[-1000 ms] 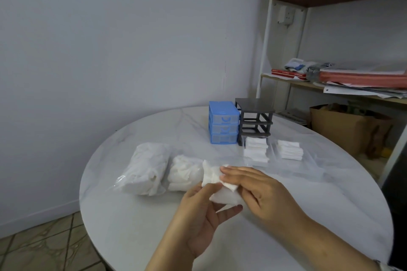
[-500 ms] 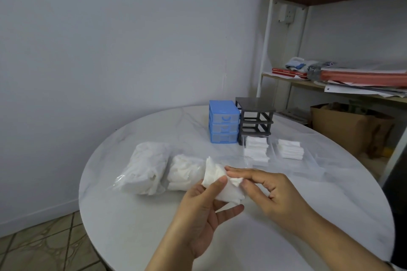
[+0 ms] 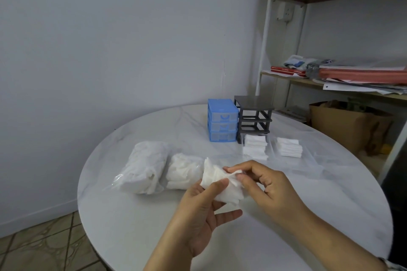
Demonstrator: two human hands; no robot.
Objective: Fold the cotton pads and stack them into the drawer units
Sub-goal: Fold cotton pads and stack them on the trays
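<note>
I hold a small bunch of white cotton pads [image 3: 217,182] above the round white table [image 3: 132,222]. My left hand [image 3: 202,211] grips the bunch from below with the thumb on top. My right hand [image 3: 262,185] pinches the top pad's edge between thumb and forefinger. Two clear bags of loose pads [image 3: 145,167] lie to the left. Two stacks of folded pads [image 3: 255,146] sit in clear drawer trays before the units. A blue drawer unit [image 3: 222,120] and a dark grey frame with no drawers in it [image 3: 253,116] stand at the back.
A clear plastic sheet or tray [image 3: 308,165] lies right of the hands. A metal shelf rack [image 3: 330,77] with papers and a brown cardboard box [image 3: 343,125] stands beyond the table's right side. Tiled floor shows at the lower left.
My right hand has slid from covering the pads to pinching the top pad's edge with thumb and forefinger. The left hand keeps holding the bunch in place.
</note>
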